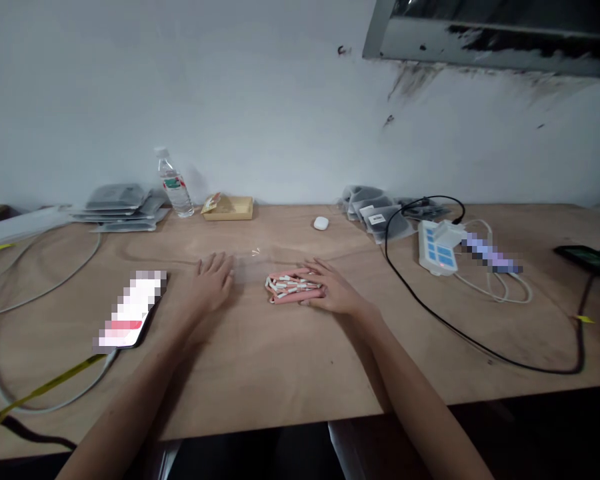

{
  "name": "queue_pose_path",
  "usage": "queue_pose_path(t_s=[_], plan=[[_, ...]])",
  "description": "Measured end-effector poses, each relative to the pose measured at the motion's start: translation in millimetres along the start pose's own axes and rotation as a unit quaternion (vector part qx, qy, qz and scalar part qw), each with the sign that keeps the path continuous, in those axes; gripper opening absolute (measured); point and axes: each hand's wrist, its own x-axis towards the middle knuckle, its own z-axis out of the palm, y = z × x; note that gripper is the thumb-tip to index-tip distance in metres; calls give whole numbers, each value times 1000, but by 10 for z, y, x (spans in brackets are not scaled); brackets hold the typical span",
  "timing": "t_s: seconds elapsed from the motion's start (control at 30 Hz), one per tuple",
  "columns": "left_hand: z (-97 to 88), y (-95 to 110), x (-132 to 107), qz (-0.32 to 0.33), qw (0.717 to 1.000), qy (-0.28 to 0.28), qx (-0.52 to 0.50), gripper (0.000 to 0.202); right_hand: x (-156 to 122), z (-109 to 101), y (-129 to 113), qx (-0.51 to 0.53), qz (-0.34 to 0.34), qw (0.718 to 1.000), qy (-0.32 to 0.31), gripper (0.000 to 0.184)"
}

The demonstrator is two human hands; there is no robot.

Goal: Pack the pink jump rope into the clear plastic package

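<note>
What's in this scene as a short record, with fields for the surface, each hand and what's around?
Surface: wooden table
Left hand: palm down on the table
Right hand: touching the right end of a pink item; grip unclear
On the pink item: small white pieces
Left of the hands: phone, screen lit
Back of table: plastic bottle, shallow tan tray, small white case
Right of the hands: white power strip

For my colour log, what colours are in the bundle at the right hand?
Pink and white; the bundle shows in the head view.
</note>
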Motion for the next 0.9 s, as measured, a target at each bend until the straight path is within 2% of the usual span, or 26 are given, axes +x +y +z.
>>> queue_pose_path(t_s=[0.1, 0.2, 0.4, 0.53, 0.63, 0.73, 0.9], plan=[[-40, -76, -4, 49, 998, -30, -4, 54, -4, -13, -15, 8, 2, 1000, 1, 63], [-41, -79, -6, 84, 996, -26, -14, 54, 2, -22, -49, 14, 2, 1000, 7, 72], [-25, 120, -52, 111, 993, -9, -24, 52, 32, 40, -73, -24, 29, 999, 16, 72], [-5, 322, -125, 120, 993, 10, -2, 67, 44, 169, -82, -40, 54, 997, 37, 78], [6, 458, -161, 112, 994, 6, 17, 78, 63, 274, -119, -16, 85, 995, 45, 74], [-4, 532, -167, 92, 995, -4, 27, 78, 96, 340, -163, 20, 122, 991, 50, 68], [-27, 525, -154, 80, 996, -12, 25, 76, 81, 241, -100, 106, 147, 981, 72, 67]])
